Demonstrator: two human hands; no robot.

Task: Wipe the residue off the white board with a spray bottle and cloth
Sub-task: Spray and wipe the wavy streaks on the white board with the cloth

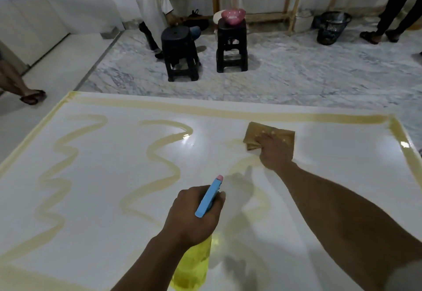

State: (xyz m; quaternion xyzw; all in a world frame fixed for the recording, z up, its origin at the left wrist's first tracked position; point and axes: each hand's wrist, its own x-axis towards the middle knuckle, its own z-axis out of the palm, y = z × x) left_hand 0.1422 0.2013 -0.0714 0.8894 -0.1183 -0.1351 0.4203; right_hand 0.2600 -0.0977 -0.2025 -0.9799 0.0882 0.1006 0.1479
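The white board (109, 199) lies flat before me, marked with yellowish wavy residue streaks (159, 153) and a yellow band along its edges. My left hand (194, 215) grips a spray bottle (194, 265) with a yellow body and a blue head, its pink nozzle pointing away from me over the board. My right hand (275, 151) presses flat on a folded tan cloth (269, 134) on the far right part of the board, next to a faint smeared streak.
Beyond the board's far edge is marble floor with two black plastic stools (180, 55), one (231, 46) carrying a pink bowl. A person crouches behind them. A black basket (332, 28) and another person's legs are at the back right; a sandalled foot stands at left.
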